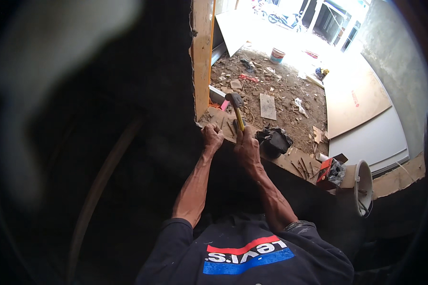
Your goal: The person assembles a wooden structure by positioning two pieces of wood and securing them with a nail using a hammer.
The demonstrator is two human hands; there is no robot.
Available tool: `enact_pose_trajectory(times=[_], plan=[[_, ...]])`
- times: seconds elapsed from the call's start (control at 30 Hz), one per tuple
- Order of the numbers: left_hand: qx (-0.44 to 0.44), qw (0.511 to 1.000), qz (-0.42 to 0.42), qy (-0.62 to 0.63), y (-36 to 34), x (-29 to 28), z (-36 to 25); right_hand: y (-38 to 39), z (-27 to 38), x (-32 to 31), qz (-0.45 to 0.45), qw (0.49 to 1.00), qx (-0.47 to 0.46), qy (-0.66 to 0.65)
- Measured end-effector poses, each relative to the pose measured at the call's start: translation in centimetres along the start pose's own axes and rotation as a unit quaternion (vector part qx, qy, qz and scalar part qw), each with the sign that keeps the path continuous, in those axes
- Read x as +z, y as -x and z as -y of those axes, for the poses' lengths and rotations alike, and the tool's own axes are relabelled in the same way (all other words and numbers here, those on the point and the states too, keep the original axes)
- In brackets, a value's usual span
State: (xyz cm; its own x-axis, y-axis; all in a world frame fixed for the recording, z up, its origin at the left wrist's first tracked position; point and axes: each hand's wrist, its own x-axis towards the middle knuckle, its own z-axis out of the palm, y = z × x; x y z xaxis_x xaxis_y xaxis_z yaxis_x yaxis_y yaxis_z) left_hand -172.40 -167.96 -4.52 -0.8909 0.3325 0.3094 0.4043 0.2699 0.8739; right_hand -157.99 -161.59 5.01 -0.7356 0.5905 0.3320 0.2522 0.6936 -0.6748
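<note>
My right hand (247,146) is wrapped round the handle of a hammer (239,117), whose dark head points up and away from me. The handle has yellow on it. Left of it, my left hand (212,137) is closed at the wooden ledge, close to the foot of the upright wooden post (203,61). Whatever its fingers pinch is too small or hidden to make out. A crumpled black bag (275,141) rests on the ledge right of the hammer hand. Farther right, several long nails (303,168) lie loose on the ledge (287,163).
An open red box (324,174) with clear plastic and a pale bucket-like container (364,187) stand at the ledge's right end. Beyond lies rubble-strewn ground (283,85) with a paint bucket (277,55). Large boards (356,97) lean at the right wall. Darkness fills the left.
</note>
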Motion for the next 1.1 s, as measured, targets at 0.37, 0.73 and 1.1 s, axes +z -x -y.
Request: enact_pose_trajectory(times=[0.37,0.73,1.1], plan=[[-0.038,0.999,0.026,-0.030,0.0,0.8,0.2,2.3,-3.9,2.3,0.005,1.000,-0.002,0.022],[-0.058,0.997,0.043,-0.023,-0.4,0.2,0.4,-0.8,0.5,0.9,-0.003,1.000,-0.009,0.021],[-0.045,0.998,0.039,-0.005,-0.2,0.2,-0.1,-0.2,-0.6,0.6,0.004,0.998,0.061,0.035]])
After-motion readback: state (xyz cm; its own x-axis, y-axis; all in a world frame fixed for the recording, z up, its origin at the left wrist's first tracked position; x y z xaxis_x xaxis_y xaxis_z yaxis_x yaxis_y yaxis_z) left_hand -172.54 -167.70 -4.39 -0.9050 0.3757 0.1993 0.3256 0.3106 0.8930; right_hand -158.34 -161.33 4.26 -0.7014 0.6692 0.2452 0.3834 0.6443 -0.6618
